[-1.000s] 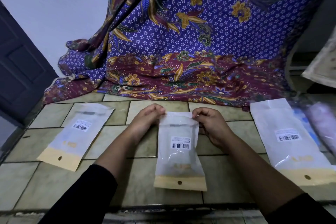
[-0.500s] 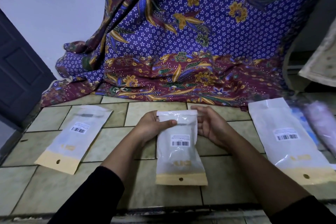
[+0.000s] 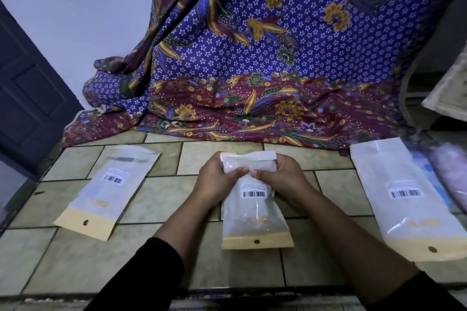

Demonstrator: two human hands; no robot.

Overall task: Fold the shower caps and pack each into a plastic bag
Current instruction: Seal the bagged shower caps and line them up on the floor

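Observation:
A frosted plastic bag [image 3: 254,212] with a barcode label and a yellow hang strip lies in the middle of the tiled surface, something pale inside it. My left hand [image 3: 214,179] and my right hand [image 3: 280,177] grip its far end from both sides, thumbs meeting on top over the flap. A second bag [image 3: 106,189] of the same kind lies flat to the left. A larger third bag [image 3: 406,199] lies at the right. Beside it a pink shower cap [image 3: 452,174] shows, blurred.
A purple and maroon floral cloth [image 3: 252,70] hangs behind and spreads onto the tiled surface [image 3: 161,197]. A dark door [image 3: 25,98] stands at the left. A pale object [image 3: 449,91] juts in at the right edge. The surface's front edge runs near my sleeves.
Both hands have closed over the far end of the middle bag, thumbs now meeting on top. The bag's top end has been pressed down. The other bags have not moved.

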